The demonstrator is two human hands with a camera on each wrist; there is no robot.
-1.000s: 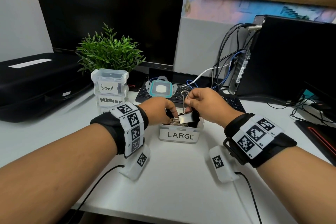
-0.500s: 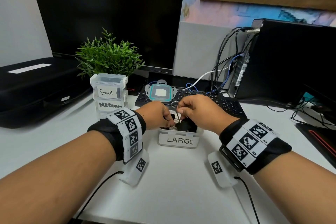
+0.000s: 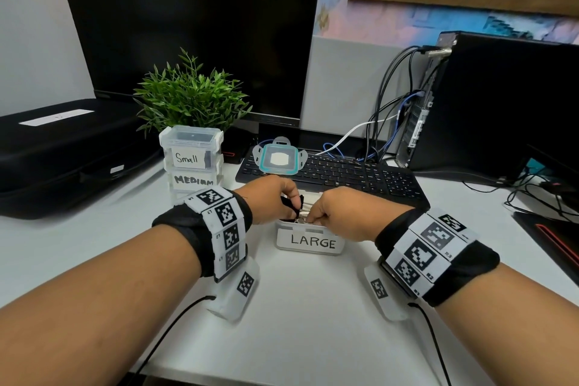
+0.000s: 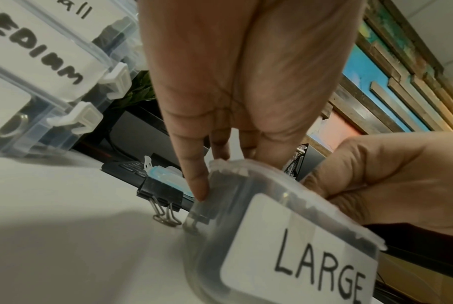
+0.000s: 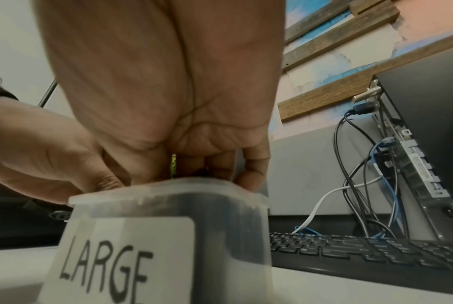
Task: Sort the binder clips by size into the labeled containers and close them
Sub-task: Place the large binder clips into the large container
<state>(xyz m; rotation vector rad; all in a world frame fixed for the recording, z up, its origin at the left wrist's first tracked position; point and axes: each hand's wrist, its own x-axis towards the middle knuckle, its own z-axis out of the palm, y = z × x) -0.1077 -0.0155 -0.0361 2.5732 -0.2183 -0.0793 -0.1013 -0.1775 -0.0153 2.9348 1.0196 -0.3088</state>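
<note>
Both hands press a binder clip [image 3: 293,204] into the LARGE container [image 3: 310,241]: left hand [image 3: 269,197] pinching it, right hand [image 3: 332,213] fingers curled on its wire handles; next, fetch the lid [image 3: 279,158] from the keyboard [image 3: 360,174]

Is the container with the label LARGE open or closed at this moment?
Open. The LARGE container has no lid on its rim; both hands reach into it, and a teal-edged lid lies apart on the keyboard.

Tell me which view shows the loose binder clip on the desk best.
The left wrist view: the binder clip lies in plain sight on the desk beside the LARGE container, black body and wire handles visible. In the head view the left hand covers that spot. The right wrist view does not show it.
</note>
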